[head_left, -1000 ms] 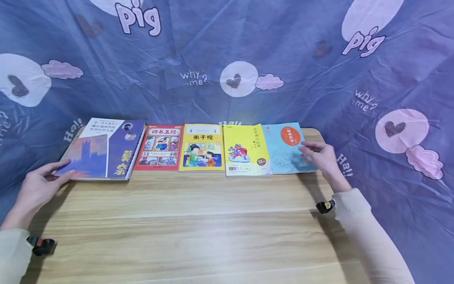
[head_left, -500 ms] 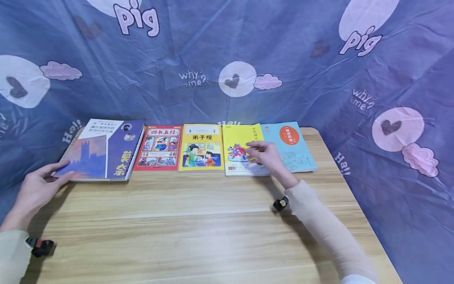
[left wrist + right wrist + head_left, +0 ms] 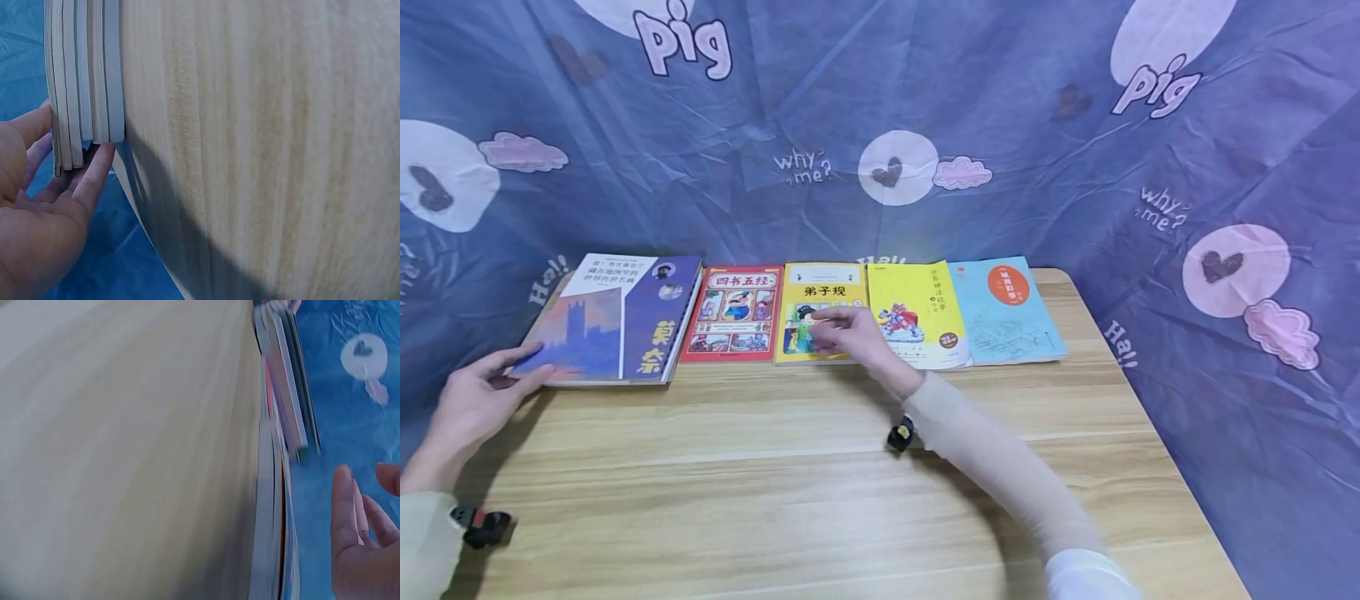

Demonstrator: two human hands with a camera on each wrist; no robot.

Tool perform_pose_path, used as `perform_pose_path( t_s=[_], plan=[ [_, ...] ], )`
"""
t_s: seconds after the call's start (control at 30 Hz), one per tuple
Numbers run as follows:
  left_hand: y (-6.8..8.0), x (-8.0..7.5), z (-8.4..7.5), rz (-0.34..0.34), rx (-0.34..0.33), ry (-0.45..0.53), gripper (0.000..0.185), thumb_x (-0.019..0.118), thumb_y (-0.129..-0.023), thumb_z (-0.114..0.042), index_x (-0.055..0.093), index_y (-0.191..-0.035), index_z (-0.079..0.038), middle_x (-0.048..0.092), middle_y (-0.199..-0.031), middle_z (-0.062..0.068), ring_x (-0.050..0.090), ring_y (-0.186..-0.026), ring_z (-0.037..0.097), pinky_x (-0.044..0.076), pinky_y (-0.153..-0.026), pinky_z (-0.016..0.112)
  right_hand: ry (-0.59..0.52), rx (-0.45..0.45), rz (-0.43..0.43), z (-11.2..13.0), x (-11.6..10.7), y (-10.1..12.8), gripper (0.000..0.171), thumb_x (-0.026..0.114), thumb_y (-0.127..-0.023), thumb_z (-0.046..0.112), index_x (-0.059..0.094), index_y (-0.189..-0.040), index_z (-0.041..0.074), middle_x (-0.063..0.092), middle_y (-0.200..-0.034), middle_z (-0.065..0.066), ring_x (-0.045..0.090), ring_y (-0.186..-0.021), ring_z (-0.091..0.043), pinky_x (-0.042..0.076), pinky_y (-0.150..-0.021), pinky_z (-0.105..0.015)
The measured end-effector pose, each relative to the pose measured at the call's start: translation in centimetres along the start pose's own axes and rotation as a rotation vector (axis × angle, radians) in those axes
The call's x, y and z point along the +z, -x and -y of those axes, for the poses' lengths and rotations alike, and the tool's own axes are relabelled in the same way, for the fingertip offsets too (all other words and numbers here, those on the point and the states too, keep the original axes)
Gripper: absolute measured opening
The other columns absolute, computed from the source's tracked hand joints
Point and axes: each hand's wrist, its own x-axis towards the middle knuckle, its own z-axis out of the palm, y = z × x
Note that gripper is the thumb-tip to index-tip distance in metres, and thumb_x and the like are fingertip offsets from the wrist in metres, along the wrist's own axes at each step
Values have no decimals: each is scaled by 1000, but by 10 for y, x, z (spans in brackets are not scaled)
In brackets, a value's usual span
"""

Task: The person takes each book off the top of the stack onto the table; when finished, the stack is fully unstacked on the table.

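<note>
My left hand grips the left front corner of a stack of books, with a blue-purple cover showing a tower on top. In the left wrist view the page edges of several books show, fingers at the upper and lower sides. My right hand is over a yellow picture book, covering part of its lower picture. Its fingers are loosely bent and hold nothing. In the right wrist view, a gap shows between thumb and fingers, beside the row of book edges.
Between the stack and the yellow picture book lies a red book. To the right are a yellow-white book and a light blue book with a red oval. They line the back of the wooden table, before a blue patterned cloth.
My right hand has swept left from the light blue book, across the yellow-white one, to over the yellow picture book. My left hand stays at the stack. The books keep their places.
</note>
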Motion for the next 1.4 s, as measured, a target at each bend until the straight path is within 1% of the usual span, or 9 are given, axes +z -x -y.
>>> perform_pose_path(
  t_s=[0.2,0.37,0.53,0.7,0.8,0.93,1.13,1.3,1.4],
  plan=[
    [-1,-1,0,-9,6,-3,65,62,-106,-39,48,-154,2,54,-142,41,34,-66,-29,41,-50,18,-92,34,51,3,50,-15,40,73,-98,5,66,-135,-6,72,-124,-33,75,-76,-15,66,-83,-40],
    [-1,-1,2,-7,12,-7,67,63,-105,-41,48,-154,2,54,-142,39,34,-66,-28,41,-51,18,-220,95,50,3,91,-25,39,75,-95,3,68,-132,-6,73,-122,-32,78,-76,-19,66,-83,-38],
    [-1,-2,2,-1,12,-14,68,63,-105,-42,48,-154,2,52,-144,41,32,-67,-29,40,-51,17,-282,109,43,-4,126,-34,36,74,-96,2,69,-130,-8,73,-119,-35,73,-66,-12,66,-77,-34],
    [-1,-2,0,5,5,-7,69,63,-105,-43,47,-155,2,51,-145,41,33,-67,-29,41,-51,18,-323,124,24,-9,155,-39,32,75,-94,-1,72,-124,-9,73,-116,-35,69,-62,-11,65,-68,-29],
    [0,-1,0,10,-1,-6,70,63,-105,-43,46,-156,1,50,-146,41,33,-67,-29,40,-51,18,-354,144,10,-8,168,-41,29,77,-92,-1,73,-120,-8,75,-113,-33,68,-61,-12,65,-65,-27],
    [1,1,-1,11,-7,-4,69,63,-105,-44,46,-157,0,50,-147,41,32,-67,-29,41,-51,17,-381,161,-12,-6,181,-42,24,78,-91,-1,76,-115,-6,79,-105,-28,69,-62,-14,65,-66,-29],
    [0,4,-1,-9,3,11,68,63,-105,-41,47,-156,0,52,-146,40,33,-67,-28,42,-51,18,-391,198,-70,-5,196,-47,14,80,-89,-2,78,-103,1,81,-96,-23,80,-76,-32,67,-75,-38],
    [0,4,1,-16,22,18,67,63,-105,-40,47,-156,1,52,-146,40,34,-67,-29,42,-50,19,-404,207,-88,-1,205,-50,15,79,-89,-3,77,-103,2,81,-95,-23,80,-84,-39,66,-70,-34],
    [0,4,1,-17,27,16,67,63,-105,-40,47,-155,2,51,-147,42,34,-67,-29,42,-50,19,-386,205,-96,1,209,-51,17,79,-89,-4,76,-104,2,81,-92,-21,79,-89,-43,66,-68,-33]
  ],
)
